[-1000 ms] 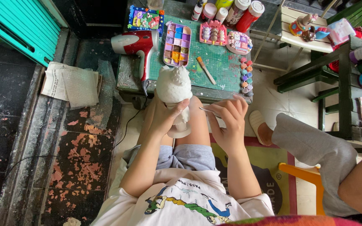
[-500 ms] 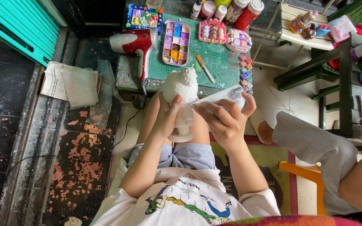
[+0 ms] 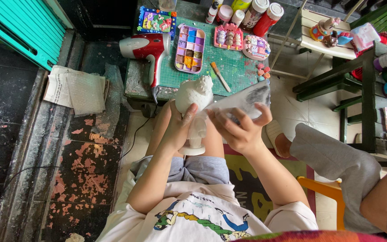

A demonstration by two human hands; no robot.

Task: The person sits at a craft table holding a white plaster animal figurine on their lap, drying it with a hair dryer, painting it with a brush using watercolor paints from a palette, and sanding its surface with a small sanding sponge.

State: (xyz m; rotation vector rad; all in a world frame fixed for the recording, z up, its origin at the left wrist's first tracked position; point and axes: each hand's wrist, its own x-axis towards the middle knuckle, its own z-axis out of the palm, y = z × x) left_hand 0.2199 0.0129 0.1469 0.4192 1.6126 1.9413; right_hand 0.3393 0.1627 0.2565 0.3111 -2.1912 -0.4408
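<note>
I look down and see a white plaster figure point(image 3: 194, 105) in the middle of the frame, standing upright on the person's lap. It sits just below the edge of the green table point(image 3: 238, 71). The left hand point(image 3: 178, 127) is wrapped around the figure from the left side. Its fingers are curled tight on the white body, and the thumb lies up along the front.

The right hand point(image 3: 238, 130) is just to the right of the figure. Its fingers are spread wide and hold a clear plastic bag point(image 3: 247, 98) with a dark smudge on it. The bag sticks out toward the upper right and touches the figure near its top.

On the table in the upper middle of the frame I see a red and white hair dryer point(image 3: 146, 49) on the left. Next to it is a paint tray point(image 3: 190, 48) with many colours. A paintbrush point(image 3: 220, 77) lies near the table edge, close above the bag. Paint bottles point(image 3: 263, 12) stand at the top.

In the lower right, another person's leg in grey trousers point(image 3: 332, 157) is near the right hand but not touching it. A folded newspaper point(image 3: 75, 92) lies on the floor at the left.
</note>
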